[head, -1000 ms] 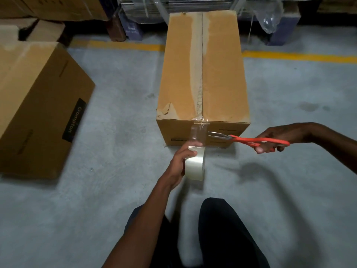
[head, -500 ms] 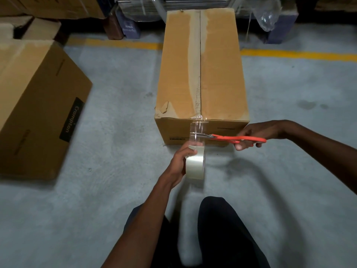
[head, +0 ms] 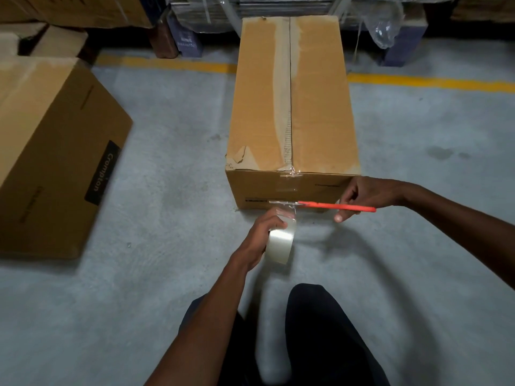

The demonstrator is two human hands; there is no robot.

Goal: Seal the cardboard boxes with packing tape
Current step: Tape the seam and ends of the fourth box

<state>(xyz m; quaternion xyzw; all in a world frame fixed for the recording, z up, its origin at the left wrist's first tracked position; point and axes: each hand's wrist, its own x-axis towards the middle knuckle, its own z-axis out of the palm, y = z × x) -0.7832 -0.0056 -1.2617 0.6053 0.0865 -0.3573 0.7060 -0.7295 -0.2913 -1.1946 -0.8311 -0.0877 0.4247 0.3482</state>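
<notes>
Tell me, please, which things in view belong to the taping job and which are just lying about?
In use: cardboard box, tape roll in left hand, orange scissors in right hand.
Lying about: second box, plastic wrap.

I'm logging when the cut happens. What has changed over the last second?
The right hand brought the orange-handled scissors leftward until the blades reached the clear tape strip hanging down the cardboard box front; a second ago they were short of it. The left hand kept gripping the tape roll below the strip. The box did not move.
</notes>
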